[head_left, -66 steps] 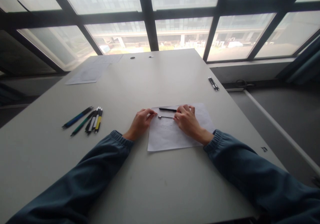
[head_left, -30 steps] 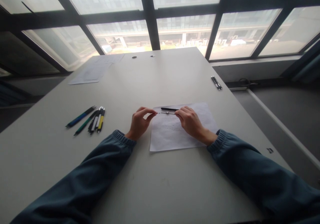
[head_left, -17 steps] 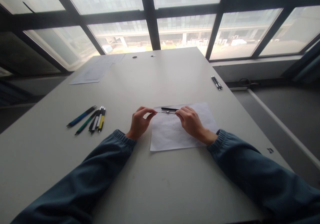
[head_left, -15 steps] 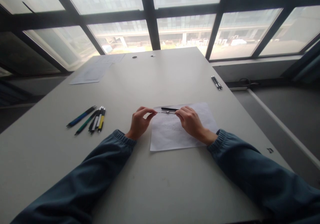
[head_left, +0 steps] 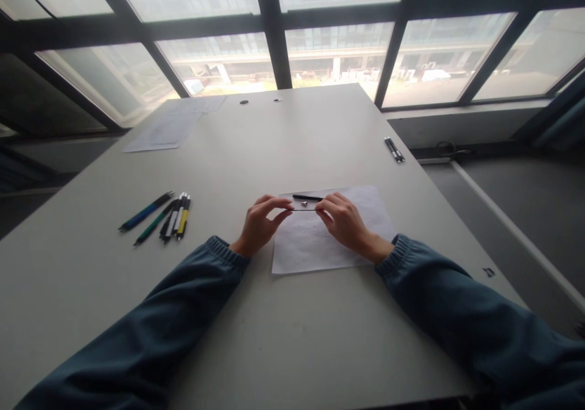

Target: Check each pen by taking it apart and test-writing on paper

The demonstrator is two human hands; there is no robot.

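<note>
Compared with the earliest view, the thin refill [head_left: 304, 209] no longer lies on the paper sheet [head_left: 320, 251]. It is now raised just above the sheet's far edge and spans the gap between both hands. The left hand [head_left: 261, 226] has shifted slightly toward the sheet, and its thumb and forefinger close narrowly on the refill's left end. The right hand [head_left: 343, 221], over the sheet, pinches the right end in the same way. The black pen barrel [head_left: 307, 198] and a small silver part [head_left: 304, 203] rest on the sheet just beyond the refill. Judgement: the refill is under two-handed control, separate from the barrel. A row of pens [head_left: 169, 221] lies well left of the sheet.
</note>
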